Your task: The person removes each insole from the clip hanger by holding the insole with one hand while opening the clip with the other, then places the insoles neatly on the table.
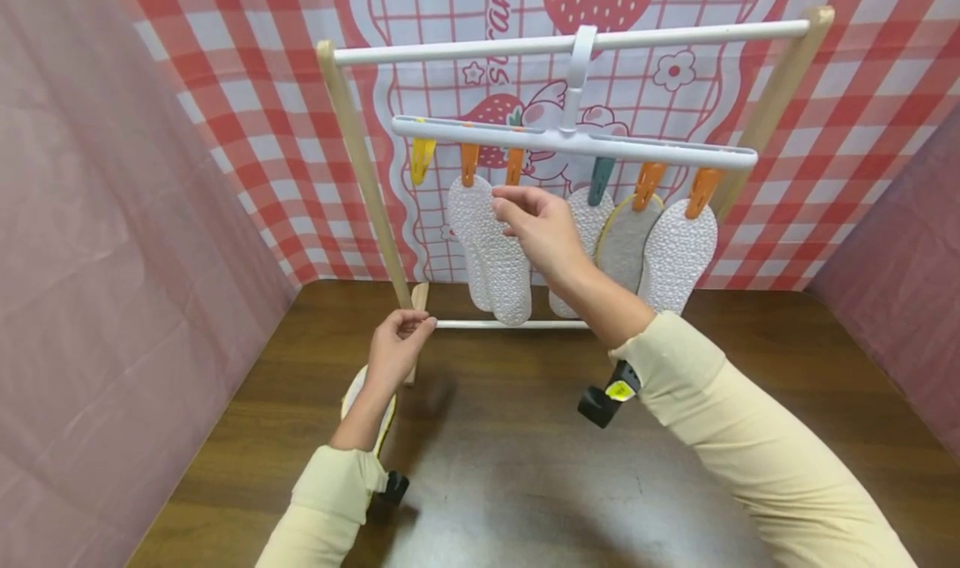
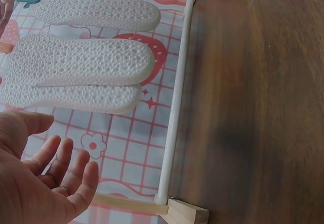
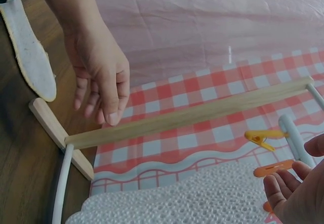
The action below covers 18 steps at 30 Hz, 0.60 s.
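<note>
A white clip hanger [image 1: 487, 135] carries several insoles. At its left, two bumpy white insoles [image 1: 508, 281] overlap, hung from orange clips [image 1: 469, 165]. My right hand [image 1: 551, 231] is raised beside the nearer one, fingers loosely bent and holding nothing, just below an orange clip [image 3: 273, 168]. Behind that hand hang a white insole [image 1: 585, 210] from a teal clip [image 1: 599, 181] and a grey, yellow-edged insole [image 1: 628, 239]; another white insole [image 1: 682, 251] is far right. My left hand [image 1: 393, 347], relaxed and holding nothing, hovers near the rack's lower left corner.
The hanger hooks over the top bar [image 1: 465, 50] of a wooden-legged rack [image 1: 363, 164]. At the hanger's left end, a yellow clip [image 1: 422, 162] holds nothing. Another yellow-edged insole [image 3: 33, 52] lies on the brown table [image 1: 480, 468], partly under my left forearm. Checked cloth hangs behind.
</note>
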Available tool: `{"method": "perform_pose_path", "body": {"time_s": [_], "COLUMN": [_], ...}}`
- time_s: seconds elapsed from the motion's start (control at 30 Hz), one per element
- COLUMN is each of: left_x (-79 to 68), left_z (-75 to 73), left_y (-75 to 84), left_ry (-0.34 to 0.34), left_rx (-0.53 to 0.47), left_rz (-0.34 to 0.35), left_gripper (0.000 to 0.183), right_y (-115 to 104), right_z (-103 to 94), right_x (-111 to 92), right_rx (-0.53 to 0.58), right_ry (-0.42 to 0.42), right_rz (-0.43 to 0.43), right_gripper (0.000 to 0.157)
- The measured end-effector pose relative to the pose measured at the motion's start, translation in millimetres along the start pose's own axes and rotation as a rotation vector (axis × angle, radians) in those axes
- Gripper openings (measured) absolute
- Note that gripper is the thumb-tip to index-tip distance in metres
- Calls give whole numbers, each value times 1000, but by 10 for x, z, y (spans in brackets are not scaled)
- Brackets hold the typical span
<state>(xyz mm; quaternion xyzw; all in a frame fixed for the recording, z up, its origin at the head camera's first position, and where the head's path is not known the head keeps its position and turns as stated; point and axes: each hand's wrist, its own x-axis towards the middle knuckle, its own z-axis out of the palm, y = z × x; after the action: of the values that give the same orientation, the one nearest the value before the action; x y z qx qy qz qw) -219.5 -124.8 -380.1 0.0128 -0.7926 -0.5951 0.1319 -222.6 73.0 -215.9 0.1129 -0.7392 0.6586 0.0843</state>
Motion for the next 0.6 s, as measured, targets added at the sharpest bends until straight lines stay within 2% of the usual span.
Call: {"method": "perform_pose_path", "body": {"time_s": [0.33,0.6], "left_x": [53,118], "left_z": [43,84], "left_y": [62,131], "left_ry": [0,4], "left_rx": [-11,-24], "left_rz": [28,21], "left_gripper": [26,27], "right_y": [2,1], "right_z": [6,15], "right_x": [7,18], "right_rx": [-4,-22], "right_ry": [-7,-8], "right_rz": [25,22], "right_gripper": [34,34]}}
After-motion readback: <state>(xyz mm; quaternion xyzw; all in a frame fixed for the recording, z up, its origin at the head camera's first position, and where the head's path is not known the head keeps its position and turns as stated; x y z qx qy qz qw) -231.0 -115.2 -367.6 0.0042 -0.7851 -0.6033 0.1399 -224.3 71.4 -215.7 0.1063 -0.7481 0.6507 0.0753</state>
